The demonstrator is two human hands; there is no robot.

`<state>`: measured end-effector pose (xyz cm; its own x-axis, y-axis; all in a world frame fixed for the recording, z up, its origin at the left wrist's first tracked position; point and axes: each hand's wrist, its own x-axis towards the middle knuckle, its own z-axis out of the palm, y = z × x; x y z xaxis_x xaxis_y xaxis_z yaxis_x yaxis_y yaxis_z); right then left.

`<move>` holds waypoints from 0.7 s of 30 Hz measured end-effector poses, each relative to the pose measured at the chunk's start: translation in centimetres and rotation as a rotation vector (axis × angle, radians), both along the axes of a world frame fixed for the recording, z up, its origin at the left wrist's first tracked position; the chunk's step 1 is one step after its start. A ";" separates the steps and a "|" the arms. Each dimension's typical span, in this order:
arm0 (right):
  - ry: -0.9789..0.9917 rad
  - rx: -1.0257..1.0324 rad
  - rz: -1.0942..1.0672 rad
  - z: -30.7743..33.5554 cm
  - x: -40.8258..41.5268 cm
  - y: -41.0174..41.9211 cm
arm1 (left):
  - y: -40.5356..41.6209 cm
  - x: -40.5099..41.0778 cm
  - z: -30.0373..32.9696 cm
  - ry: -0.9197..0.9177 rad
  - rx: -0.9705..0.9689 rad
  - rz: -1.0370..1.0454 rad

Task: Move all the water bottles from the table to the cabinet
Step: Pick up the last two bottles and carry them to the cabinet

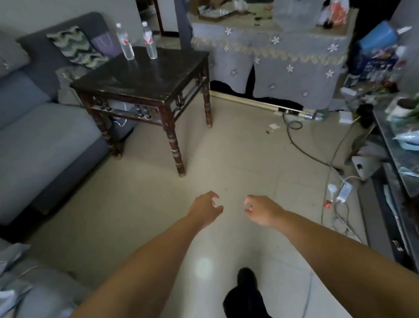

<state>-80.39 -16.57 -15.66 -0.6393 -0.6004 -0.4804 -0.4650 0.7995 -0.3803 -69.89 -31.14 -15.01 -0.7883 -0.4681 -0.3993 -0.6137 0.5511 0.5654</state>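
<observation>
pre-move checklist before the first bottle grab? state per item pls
1. Both hands free: left hand and right hand hold nothing, fingers loosely curled. ok
2. Bottles located: two clear plastic water bottles with red-white labels, left one and right one, on the dark wooden square table. ok
3. Bottles upright, apart from each other. ok
4. Bottles within reach now: hands hang well short of the table. not ok
5. Floor path to table: pale tiled floor bare; cables lie off to the right. ok
6. Cabinet identified: cannot tell
</observation>
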 end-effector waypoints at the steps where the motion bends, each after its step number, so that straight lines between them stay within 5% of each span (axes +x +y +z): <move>1: 0.001 -0.002 0.005 0.2 -1.8 -1.1 | -1.0 -1.6 0.2 0.006 0.002 0.014; 11: 0.016 -0.043 0.138 2.2 -18.3 -16.0 | -13.8 -14.3 2.4 0.037 -0.003 0.227; 21: 0.026 -0.085 0.285 2.2 -24.0 -36.0 | -31.3 -18.2 2.1 0.047 0.023 0.421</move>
